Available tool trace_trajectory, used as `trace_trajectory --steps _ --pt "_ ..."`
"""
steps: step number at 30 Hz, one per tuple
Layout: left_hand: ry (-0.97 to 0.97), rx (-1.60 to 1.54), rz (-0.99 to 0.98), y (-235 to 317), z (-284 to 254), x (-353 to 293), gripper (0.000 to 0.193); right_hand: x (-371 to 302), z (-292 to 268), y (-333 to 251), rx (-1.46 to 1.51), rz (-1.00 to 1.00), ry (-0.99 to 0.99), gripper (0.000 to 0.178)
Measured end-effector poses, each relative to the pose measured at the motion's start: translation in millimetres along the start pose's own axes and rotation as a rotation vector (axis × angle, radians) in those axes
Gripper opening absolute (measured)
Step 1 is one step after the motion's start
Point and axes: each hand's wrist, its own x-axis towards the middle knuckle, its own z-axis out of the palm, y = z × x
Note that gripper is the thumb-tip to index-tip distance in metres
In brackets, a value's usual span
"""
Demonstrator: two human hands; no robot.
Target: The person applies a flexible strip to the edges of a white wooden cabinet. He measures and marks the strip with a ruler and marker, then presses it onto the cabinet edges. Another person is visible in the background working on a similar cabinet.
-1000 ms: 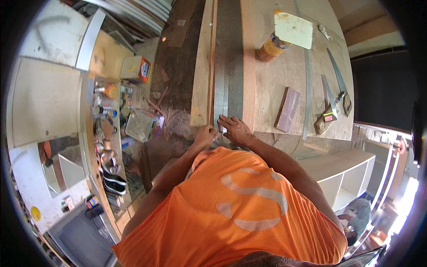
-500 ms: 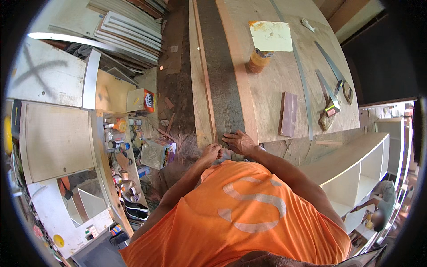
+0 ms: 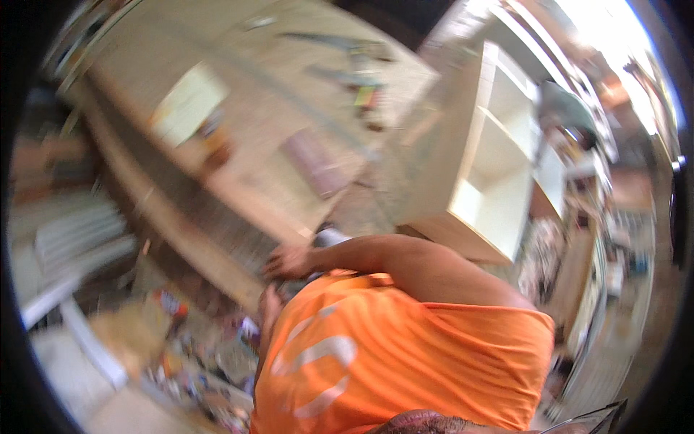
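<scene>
The picture is smeared by motion. My right hand [image 3: 290, 261] rests at the near end of a long dark strip [image 3: 217, 228], its fingers blurred but seemingly laid out over the surface. Just below it, my left hand [image 3: 271, 304] is at the strip's corner, partly hidden by my orange shirt; its fingers cannot be made out. The strip lies along the edge of a wooden worktable [image 3: 253, 108], between paler wood borders.
On the table are a jar of orange-brown stuff [image 3: 216, 148] topped by a pale sheet [image 3: 189, 105], a purplish block [image 3: 314, 163] and two saws [image 3: 322, 39]. A white open cabinet [image 3: 499, 166] stands right; a person [image 3: 567, 116] is beyond it. Clutter [image 3: 202, 376] lies lower left.
My view has swung to the right, so the table now sits upper left and more of the cabinet shows. Both hands stay near the strip's end.
</scene>
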Motion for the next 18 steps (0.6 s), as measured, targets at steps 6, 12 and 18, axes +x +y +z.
trace_trajectory --steps 6,12,18 --pt "0.113 0.205 0.329 -18 -19 12 0.049 -2 1 -11 -0.06 0.11 -0.002 0.057" --pt "0.348 -0.047 0.269 3 15 -9 0.047 -5 8 1 -0.004 0.098 0.09 0.044" --pt "0.251 0.191 0.238 12 -3 2 0.041 -3 17 -6 0.109 0.228 0.28 0.02"
